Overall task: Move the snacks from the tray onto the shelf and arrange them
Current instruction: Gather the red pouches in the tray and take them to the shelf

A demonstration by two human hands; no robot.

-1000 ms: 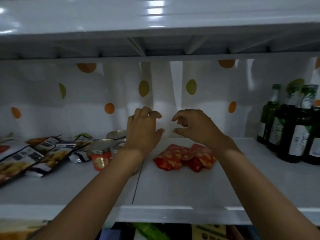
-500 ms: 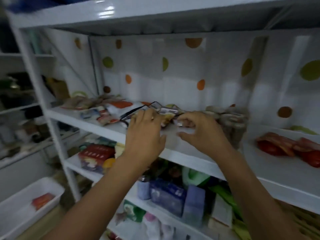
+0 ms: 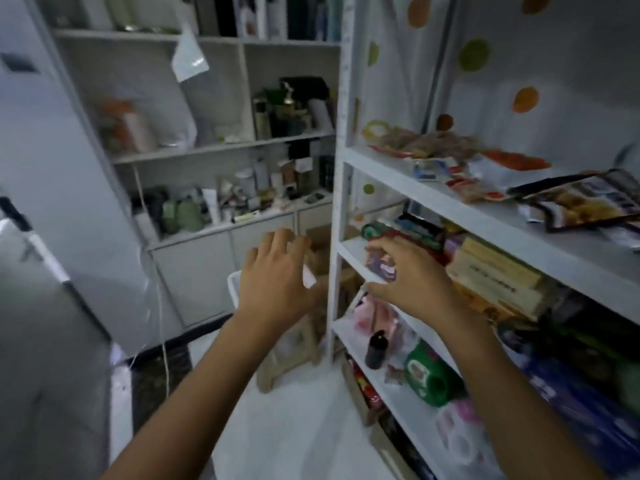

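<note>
My left hand (image 3: 277, 275) hangs in the air with fingers spread and nothing in it, over the corner of a white tray (image 3: 233, 284) on the floor; the hand and forearm cover most of the tray. My right hand (image 3: 412, 282) floats with loosely bent fingers, empty, in front of the lower boards of the white shelf (image 3: 415, 188). On the upper board lie snack bags: a dark pack with a golden picture (image 3: 575, 202) and red and orange packets (image 3: 512, 161). The tray's contents are hidden.
A grey cabinet door (image 3: 52, 188) fills the left. A white wall unit (image 3: 221, 150) with bottles and tubes stands at the back. A wooden frame (image 3: 294, 351) leans by the shelf post, above white floor (image 3: 294, 427). Lower shelf boards hold boxes (image 3: 498, 275) and a green pack (image 3: 429, 375).
The view has swung left and down, away from the snack board towards the floor and the tray. Both hands left the shelf board and now hang empty in the air.
</note>
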